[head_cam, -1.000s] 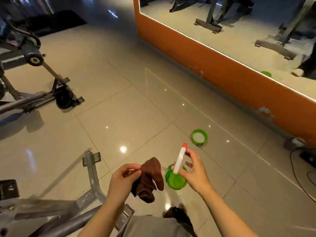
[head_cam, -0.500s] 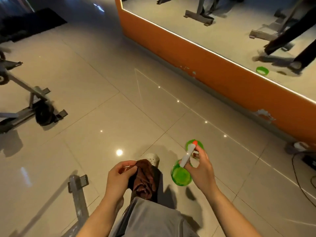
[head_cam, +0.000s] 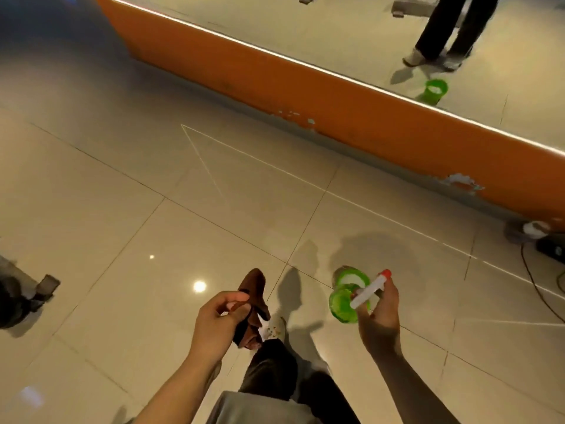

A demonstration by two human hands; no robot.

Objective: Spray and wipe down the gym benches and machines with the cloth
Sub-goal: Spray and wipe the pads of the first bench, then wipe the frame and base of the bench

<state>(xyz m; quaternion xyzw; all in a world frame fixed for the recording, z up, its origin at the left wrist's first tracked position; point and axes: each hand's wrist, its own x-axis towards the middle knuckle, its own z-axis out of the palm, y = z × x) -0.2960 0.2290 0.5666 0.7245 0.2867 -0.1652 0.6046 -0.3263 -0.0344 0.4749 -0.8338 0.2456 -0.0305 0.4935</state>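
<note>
Cloth (head_cam: pixel 253 304), brown and crumpled, hangs from left hand (head_cam: pixel 217 324).

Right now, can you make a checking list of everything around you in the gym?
Surface: shiny beige tiled floor, light spots reflected on it.
Job's things: brown cloth held in the left hand; green spray bottle with white nozzle held in the right hand.
Clutter: green-rimmed round container on the floor just beyond the bottle.
Hands: both gripping, nothing being wiped yet.
Cables: black cable running across the floor at far right.
Surroundings: orange wall base with chipped paint under a mirror; part of a machine's foot at left.
</note>
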